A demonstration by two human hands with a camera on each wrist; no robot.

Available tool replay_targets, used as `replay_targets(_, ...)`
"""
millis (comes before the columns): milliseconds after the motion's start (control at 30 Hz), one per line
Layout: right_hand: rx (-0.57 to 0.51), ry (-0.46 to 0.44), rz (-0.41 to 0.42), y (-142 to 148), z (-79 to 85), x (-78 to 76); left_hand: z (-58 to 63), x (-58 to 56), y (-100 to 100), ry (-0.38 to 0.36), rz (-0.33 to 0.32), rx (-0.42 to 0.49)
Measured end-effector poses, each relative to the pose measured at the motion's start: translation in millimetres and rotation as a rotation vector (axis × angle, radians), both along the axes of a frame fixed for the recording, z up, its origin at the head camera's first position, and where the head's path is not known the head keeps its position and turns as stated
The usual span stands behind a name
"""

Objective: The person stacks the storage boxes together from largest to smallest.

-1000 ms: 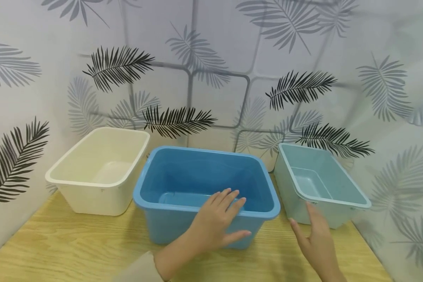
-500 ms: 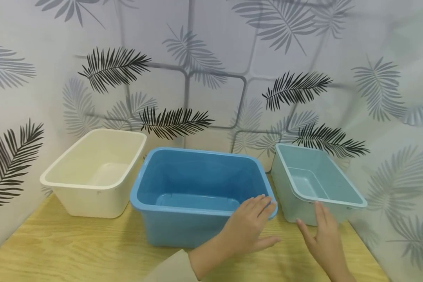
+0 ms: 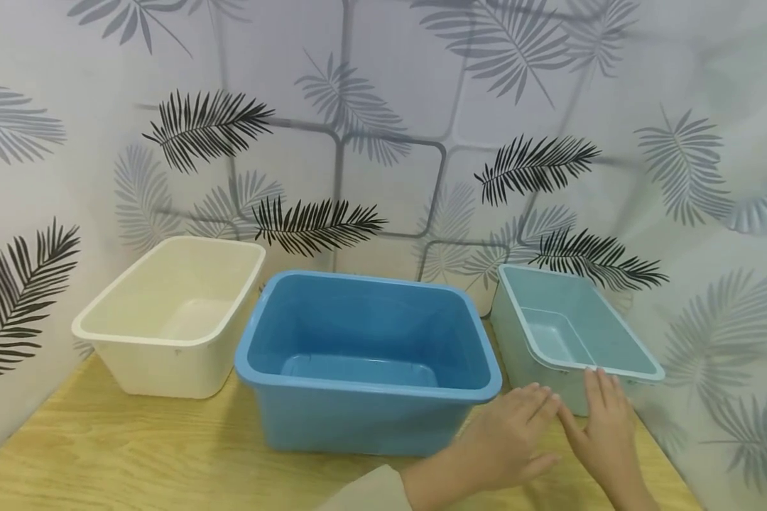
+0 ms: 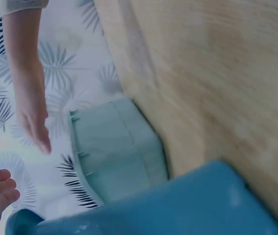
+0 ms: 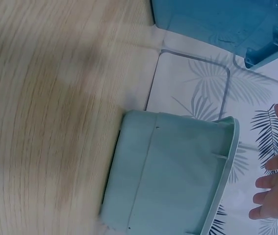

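Note:
My left hand [image 3: 508,433] is held out flat over the table, just off the front right corner of the blue basin [image 3: 364,426], holding nothing. Close beside it, my right hand [image 3: 604,440] has its fingers extended and its fingertips overlapping the front rim of the pale green basin [image 3: 518,333]. In the head view the left fingertips come right up to the right thumb. The right wrist view shows the right fingers [image 5: 271,183] spread beyond the pale green basin's rim. Both of these basins look empty inside.
A cream basin [image 3: 166,362] stands at the left of the wooden table [image 3: 134,454], close to the blue one. Behind all three hangs a white cloth [image 3: 390,184] printed with grey and black leaves, which also runs along both sides.
My left hand has moved right, from over the blue basin's front rim to beside my right hand. The right hand has shifted slightly right. The basins keep their places.

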State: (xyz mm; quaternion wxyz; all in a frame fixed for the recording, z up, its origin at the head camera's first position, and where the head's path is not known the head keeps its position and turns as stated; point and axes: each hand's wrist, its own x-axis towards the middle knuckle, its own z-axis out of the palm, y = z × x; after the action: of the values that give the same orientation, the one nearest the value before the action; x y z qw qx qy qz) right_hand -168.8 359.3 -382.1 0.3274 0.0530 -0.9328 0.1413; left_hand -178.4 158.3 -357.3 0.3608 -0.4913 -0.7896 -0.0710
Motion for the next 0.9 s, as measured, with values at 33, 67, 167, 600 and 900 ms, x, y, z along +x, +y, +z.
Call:
replay_targets(33, -0.001, -0.004, 0.0, 1, -0.2, -0.3, -1.6, -0.2, 3, -0.003, 0.01, -0.006)
replay_targets(67, -0.003, -0.006, -0.001, 2, -0.2, -0.9, -3.1, -0.6, 6, -0.01, 0.02, -0.014)
replay_targets(167, -0.013, -0.016, 0.001, 3, -0.8, -2.5, -9.1, -3.3, 14, -0.072, 0.069, -0.051)
replay_targets(600, -0.021, 0.039, 0.087, -2, -6.6, -17.6, -30.3, -26.0, 43, -0.315, 0.266, -0.17)
replay_targets(900, -0.002, 0.002, 0.094, -9, -1.5, -34.6, -30.6, -34.1, 57, -0.352, 0.388, -0.265)
